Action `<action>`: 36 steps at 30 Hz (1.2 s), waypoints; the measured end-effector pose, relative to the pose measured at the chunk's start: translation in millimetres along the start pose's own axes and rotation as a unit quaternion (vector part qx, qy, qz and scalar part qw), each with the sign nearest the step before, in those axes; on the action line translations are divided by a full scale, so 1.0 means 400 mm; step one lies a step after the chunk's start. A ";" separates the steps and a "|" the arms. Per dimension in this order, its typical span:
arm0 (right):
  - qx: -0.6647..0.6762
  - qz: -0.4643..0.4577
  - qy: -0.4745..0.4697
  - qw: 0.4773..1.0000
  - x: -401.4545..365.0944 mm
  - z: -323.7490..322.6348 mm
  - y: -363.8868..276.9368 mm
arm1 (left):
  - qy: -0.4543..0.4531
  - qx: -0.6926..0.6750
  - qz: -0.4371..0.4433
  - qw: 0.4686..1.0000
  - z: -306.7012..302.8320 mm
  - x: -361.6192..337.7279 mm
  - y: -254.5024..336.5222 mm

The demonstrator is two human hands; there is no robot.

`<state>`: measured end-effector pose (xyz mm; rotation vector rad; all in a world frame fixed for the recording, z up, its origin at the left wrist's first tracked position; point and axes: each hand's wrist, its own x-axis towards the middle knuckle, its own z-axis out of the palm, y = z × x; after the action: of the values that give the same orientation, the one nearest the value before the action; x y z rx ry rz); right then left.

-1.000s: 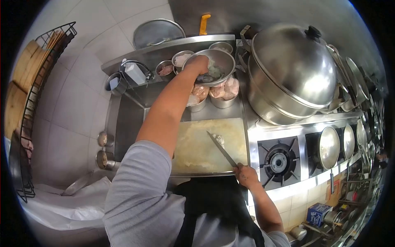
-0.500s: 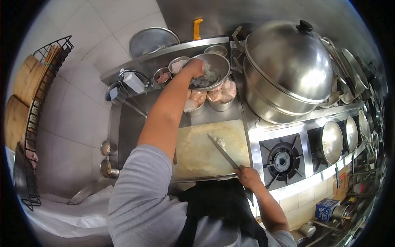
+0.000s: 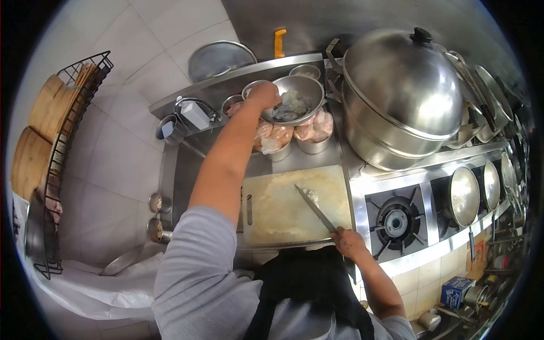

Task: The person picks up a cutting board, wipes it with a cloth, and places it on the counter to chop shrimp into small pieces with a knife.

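At frame centre, a cutting board (image 3: 277,209) lies on the worktop (image 3: 309,158), a knife (image 3: 314,208) across it. Above it a bowl (image 3: 300,99) sits on tubs (image 3: 311,139). A lidded steamer (image 3: 396,96) stands right, above a burner (image 3: 396,221).

Bright, even light from upper right; strong glare on steamer lid (image 3: 405,76) and steel counter edge (image 3: 416,175); heavy fisheye curve, black vignette at corners; centre sharp; far-right pans (image 3: 481,187) smeared, soft; shadows faint.
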<state>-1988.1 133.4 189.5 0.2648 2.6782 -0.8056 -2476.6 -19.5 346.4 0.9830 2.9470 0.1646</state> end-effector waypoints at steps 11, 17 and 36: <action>0.037 -0.036 -0.014 0.999 0.021 0.009 0.051 | 0.273 -0.672 -0.010 0.688 -0.033 -0.300 0.072; 0.022 -0.055 -0.028 0.998 0.031 0.008 0.071 | 0.265 -0.597 -0.160 0.740 0.266 -0.586 0.168; 0.056 -0.030 0.007 0.998 0.000 -0.014 0.050 | -0.059 -0.417 -0.201 0.885 0.379 -0.790 0.219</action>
<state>-1984.3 153.0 184.1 0.2199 2.6699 -0.9773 -2162.0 -125.6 203.9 0.2392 2.4400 1.1659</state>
